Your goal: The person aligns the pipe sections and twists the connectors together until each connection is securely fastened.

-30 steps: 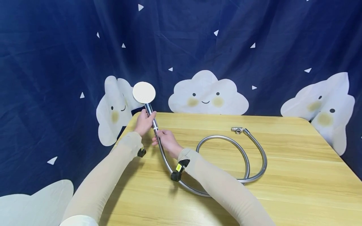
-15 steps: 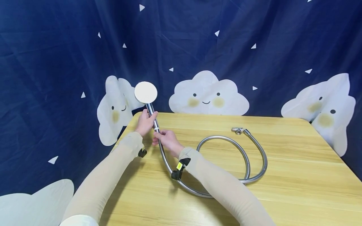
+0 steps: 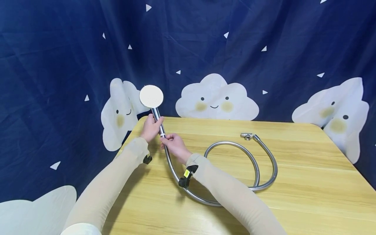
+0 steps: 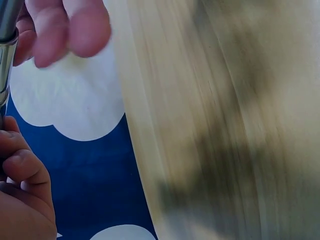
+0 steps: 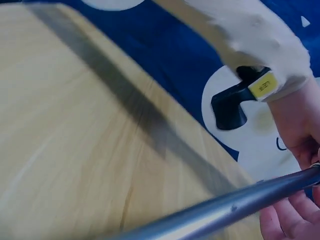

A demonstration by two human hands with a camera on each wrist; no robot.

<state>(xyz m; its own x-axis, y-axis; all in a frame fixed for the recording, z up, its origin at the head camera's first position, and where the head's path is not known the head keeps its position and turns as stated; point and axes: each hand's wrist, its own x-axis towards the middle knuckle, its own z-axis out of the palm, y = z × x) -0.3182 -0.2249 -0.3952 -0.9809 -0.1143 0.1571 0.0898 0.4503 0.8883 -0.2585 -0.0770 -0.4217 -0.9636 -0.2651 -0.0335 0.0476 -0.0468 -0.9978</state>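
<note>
A shower head (image 3: pixel 151 96) with a round white face and a chrome handle is held up at the table's far left, its face towards me. My left hand (image 3: pixel 150 128) grips the handle below the head. Just under the handle's lower end, my right hand (image 3: pixel 177 147) pinches the top of the grey metal shower hose (image 3: pixel 171 168) between thumb and fingers. In the right wrist view the hose (image 5: pixel 220 210) runs up to both hands, with the right fingers (image 5: pixel 287 220) beneath it. The left wrist view catches only a strip of metal (image 4: pixel 7 55) at its left edge, near fingers.
From the right hand the hose loops across the wooden table (image 3: pixel 308 169), partly hidden by the right forearm. Its far end lies beside a small metal tee fitting (image 3: pixel 247 136). A blue curtain (image 3: pixel 205 39) with white clouds hangs behind the table.
The shower head has shifted slightly right, then stayed in place. My right hand's fingers have shifted and curled in a little at the hose's top. The left hand keeps its grip.
</note>
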